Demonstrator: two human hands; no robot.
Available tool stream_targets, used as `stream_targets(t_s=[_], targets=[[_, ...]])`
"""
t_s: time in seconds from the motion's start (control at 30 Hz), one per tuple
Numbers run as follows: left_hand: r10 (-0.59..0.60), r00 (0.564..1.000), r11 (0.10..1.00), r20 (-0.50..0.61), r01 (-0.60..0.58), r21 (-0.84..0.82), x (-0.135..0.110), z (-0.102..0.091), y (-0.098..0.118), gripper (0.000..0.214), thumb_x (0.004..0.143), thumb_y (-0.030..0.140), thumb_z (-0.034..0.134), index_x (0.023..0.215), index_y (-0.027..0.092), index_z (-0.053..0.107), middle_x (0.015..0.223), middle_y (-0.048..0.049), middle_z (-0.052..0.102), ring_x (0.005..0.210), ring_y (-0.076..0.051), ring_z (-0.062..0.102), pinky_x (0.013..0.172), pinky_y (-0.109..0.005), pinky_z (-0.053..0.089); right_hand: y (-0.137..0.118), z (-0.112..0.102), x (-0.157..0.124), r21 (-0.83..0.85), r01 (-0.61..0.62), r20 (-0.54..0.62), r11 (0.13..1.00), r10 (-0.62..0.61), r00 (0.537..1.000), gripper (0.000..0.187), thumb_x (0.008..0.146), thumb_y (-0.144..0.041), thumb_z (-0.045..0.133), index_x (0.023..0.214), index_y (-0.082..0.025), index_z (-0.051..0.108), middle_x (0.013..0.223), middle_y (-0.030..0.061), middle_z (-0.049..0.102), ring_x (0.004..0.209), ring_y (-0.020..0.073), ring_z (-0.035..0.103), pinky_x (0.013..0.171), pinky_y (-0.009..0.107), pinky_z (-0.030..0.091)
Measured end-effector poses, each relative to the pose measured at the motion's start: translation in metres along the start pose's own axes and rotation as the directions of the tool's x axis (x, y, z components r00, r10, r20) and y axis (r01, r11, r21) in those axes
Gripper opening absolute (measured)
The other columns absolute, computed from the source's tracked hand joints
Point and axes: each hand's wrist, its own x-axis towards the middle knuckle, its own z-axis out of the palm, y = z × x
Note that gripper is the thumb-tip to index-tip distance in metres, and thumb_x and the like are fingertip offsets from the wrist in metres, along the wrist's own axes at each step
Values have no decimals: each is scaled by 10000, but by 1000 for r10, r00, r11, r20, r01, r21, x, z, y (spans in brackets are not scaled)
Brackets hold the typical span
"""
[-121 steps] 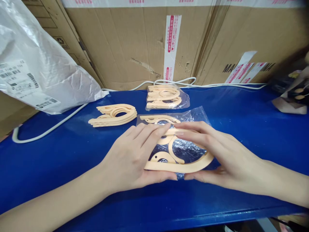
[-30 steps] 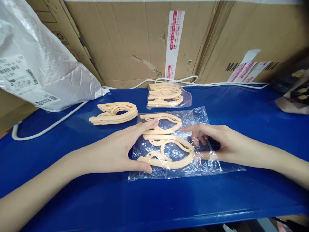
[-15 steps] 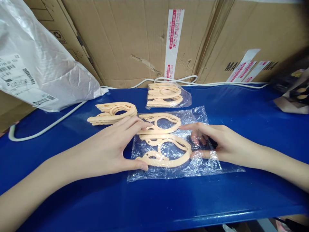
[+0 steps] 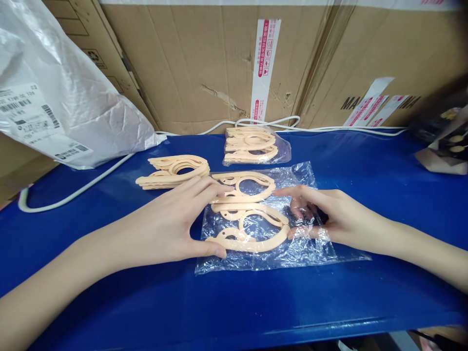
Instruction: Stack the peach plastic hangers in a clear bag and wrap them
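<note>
Cream hangers [image 4: 252,207] lie centre-frame; left hand [image 4: 179,219] and right hand [image 4: 329,209] spread wide at their ends; best press evenly, plastic film [image 4: 302,251] flat.

Two hands [image 4: 181,217] [image 4: 323,212], two folded hangers [image 4: 252,199] [image 4: 261,246], one hanger stack [image 4: 170,180], one bagged hanger bundle [image 4: 248,145], one flat bag [image 4: 300,176], one mailer [image 4: 98,112]

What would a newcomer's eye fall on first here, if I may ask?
Probably the cream folding hangers between the left hand and right hand, with a clear plastic bag. Farther back lie an unbagged hanger stack, left, and a bagged bundle, centre. A silvery mailer stands at far left.
</note>
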Motion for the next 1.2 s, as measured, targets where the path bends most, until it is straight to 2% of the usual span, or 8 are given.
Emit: stream_targets(t_s=[0.17, 0.27, 0.37, 0.43, 0.53, 0.8, 1.03, 1.2], targets=[[21, 1000, 1000, -11, -21, 18, -1, 1, -1, 795, 714, 717, 611, 1342, 266, 424, 1303, -74, 509, 1249, -333, 422, 1012, -497, 410, 2, 0, 0, -8, 13, 9, 1000, -13, 1000, 588, 880, -458, 616, 1389, -252, 405, 795, -34, 580, 640, 117, 549, 590, 242, 453], [30, 999, 999, -19, -29, 28, -1, 0, -1, 784, 722, 708, 610, 1345, 272, 419, 1303, -70, 509, 1250, -330, 425, 1012, -494, 410, 3, -3, -1, 1, 61, -5, 998, -61, 998, 561, 891, -396, 612, 1390, -255, 397, 890, -21, 608, 672, 116, 561, 617, 245, 476], [36, 999, 998, -19, -35, 43, -1, 0, 0, 764, 735, 701, 604, 1347, 287, 409, 1301, -58, 507, 1244, -320, 431, 1010, -495, 412, 5, -4, 1, -55, 143, -56, 988, -146, 988, 534, 911, -368, 581, 1396, -243, 396, 1164, 35, 604, 983, 176, 593, 841, 312, 497], [38, 999, 998, -18, -37, 54, -2, 1, 0, 756, 742, 702, 597, 1348, 294, 401, 1304, -54, 503, 1242, -314, 431, 1007, -495, 415, 5, -3, 4, -125, 180, -48, 976, -187, 981, 574, 920, -383, 567, 1434, -235, 356, 1356, 63, 513, 1217, 224, 489, 1014, 384, 418], [52, 998, 997, -26, -51, 65, -2, 2, 0, 745, 753, 702, 584, 1345, 287, 403, 1312, -56, 498, 1260, -314, 414, 1023, -499, 401, 6, -1, 7, -197, 186, 12, 963, -188, 982, 624, 939, -401, 532, 1483, -227, 281, 1488, 68, 379, 1338, 241, 376, 1104, 428, 333], [64, 998, 996, 8, -64, 56, -3, 2, 0, 715, 758, 690, 586, 1328, 284, 443, 1305, -62, 489, 1235, -318, 424, 1007, -504, 409, 2, -1, 8, -193, 160, 25, 968, -158, 987, 606, 934, -437, 533, 1456, -211, 322, 1479, 61, 396, 1336, 213, 388, 1107, 399, 352], [35, 999, 999, -23, -35, 5, -5, 2, 5, 693, 748, 635, 643, 1330, 322, 434, 1308, -32, 492, 1237, -300, 434, 996, -465, 423, 3, 0, 7, -141, 175, 30, 974, -173, 984, 606, 912, -398, 582, 1432, -194, 348, 1477, 76, 395, 1331, 205, 394, 1110, 366, 354], [45, 999, 999, 14, -46, 11, -3, 0, 3, 704, 756, 661, 613, 1344, 316, 435, 1321, -43, 476, 1231, -306, 430, 1011, -481, 413, 2, -1, 7, -116, 175, 24, 978, -174, 984, 573, 898, -402, 602, 1392, -196, 399, 1444, 69, 438, 1310, 204, 420, 1095, 357, 376]])
